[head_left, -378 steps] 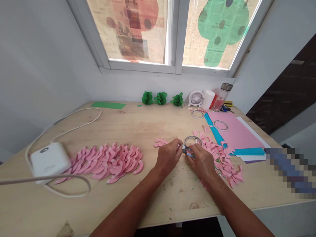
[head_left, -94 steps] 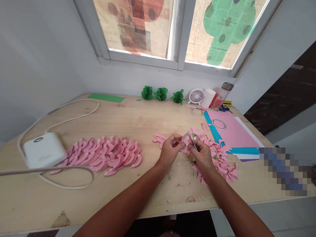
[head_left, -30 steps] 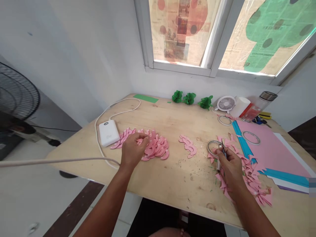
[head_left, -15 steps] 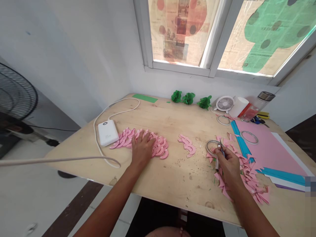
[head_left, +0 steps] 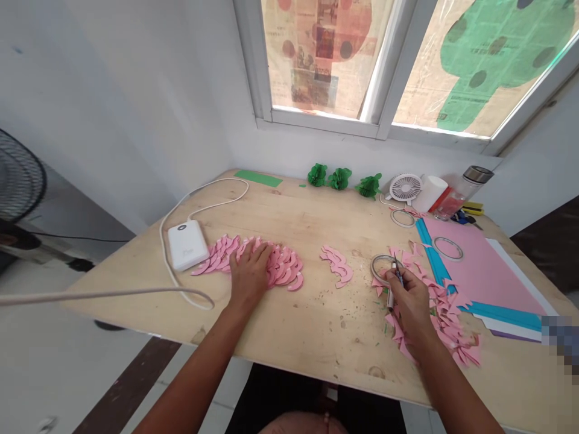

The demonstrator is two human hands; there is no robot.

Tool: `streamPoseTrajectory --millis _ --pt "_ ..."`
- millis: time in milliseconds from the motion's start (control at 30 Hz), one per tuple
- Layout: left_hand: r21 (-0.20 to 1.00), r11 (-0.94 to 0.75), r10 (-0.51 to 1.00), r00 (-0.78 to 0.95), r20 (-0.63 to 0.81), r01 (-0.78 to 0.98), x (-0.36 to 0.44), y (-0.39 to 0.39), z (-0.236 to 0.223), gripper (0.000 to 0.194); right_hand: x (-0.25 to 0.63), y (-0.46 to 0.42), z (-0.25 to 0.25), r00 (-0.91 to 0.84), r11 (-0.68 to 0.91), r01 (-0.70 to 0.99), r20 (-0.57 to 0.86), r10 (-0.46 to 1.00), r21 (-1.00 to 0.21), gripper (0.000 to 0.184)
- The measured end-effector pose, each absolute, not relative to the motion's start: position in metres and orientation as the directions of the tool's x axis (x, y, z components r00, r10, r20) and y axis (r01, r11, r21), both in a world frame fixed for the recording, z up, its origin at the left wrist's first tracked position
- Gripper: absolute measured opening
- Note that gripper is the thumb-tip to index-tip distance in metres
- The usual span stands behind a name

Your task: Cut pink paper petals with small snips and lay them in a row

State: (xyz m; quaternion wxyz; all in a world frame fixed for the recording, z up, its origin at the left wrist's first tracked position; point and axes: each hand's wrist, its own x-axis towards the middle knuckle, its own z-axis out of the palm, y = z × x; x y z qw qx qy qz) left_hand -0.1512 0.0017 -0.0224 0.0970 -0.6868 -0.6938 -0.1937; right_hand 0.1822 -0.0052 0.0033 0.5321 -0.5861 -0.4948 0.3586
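Note:
My left hand (head_left: 250,274) lies palm down with fingers spread on a long pile of overlapping pink curved paper cutouts (head_left: 287,265). My right hand (head_left: 411,295) is closed around small scissors (head_left: 397,270), whose pointed blades stick up past the fingers; the handles are hidden. Just left of that hand is a white marker (head_left: 391,296) with a dark end. A roll of tape (head_left: 379,265) sits beside the scissor tips. Pink paper scraps (head_left: 447,322) lie around and under my right hand. Between the hands rests a smaller group of pink cutouts (head_left: 337,265).
A white power bank (head_left: 187,246) with a cable stands left of the pile. Three green paper ornaments (head_left: 340,178) line the wall near a small white fan (head_left: 406,188) and a glass bottle (head_left: 464,193). Pink sheets (head_left: 488,259) bear another tape roll (head_left: 448,248) at right.
The whole view has shifted slightly, so things sit a little further left. Both hands keep nearly the same places on the table; my right hand still holds the scissors.

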Motion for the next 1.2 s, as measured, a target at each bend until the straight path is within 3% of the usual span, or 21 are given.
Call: streamPoseTrajectory --millis 267,367,533,633,833,1000,1200 --pt "0.210 -0.045 0.813 -0.086 0.576 0.977 -0.149 -0.001 -0.010 0.034 0.183 -0.004 0.001 0.261 0.085 0.223 0.143 0.955 -0.971 0.025" --pt "0.276 -0.217 0.771 -0.009 0.637 0.936 -0.131 -0.005 0.005 0.027 0.182 -0.004 0.003 0.245 0.094 0.242 0.155 0.957 -0.966 0.024" --pt "0.411 -0.424 0.863 0.222 0.454 0.807 -0.074 -0.001 0.017 0.016 0.180 -0.006 0.006 0.189 0.091 0.384 0.174 0.966 -0.919 0.025" --pt "0.401 -0.414 0.899 0.298 0.320 0.817 -0.044 0.013 0.014 0.014 0.180 -0.006 0.008 0.155 0.095 0.460 0.185 0.971 -0.883 0.025" --pt "0.335 -0.326 0.945 0.289 0.157 0.884 -0.019 0.038 0.012 0.014 0.180 -0.007 0.007 0.088 0.165 0.613 0.274 0.958 -0.773 0.019" --pt "0.326 -0.279 0.960 0.255 0.115 0.903 -0.013 0.042 0.013 0.007 0.182 -0.007 0.004 -0.002 0.248 0.730 0.362 0.932 -0.637 0.014" --pt "0.378 -0.269 0.962 0.229 0.150 0.886 -0.011 0.042 0.010 0.008 0.183 -0.006 0.000 -0.012 0.252 0.760 0.374 0.927 -0.600 0.016"
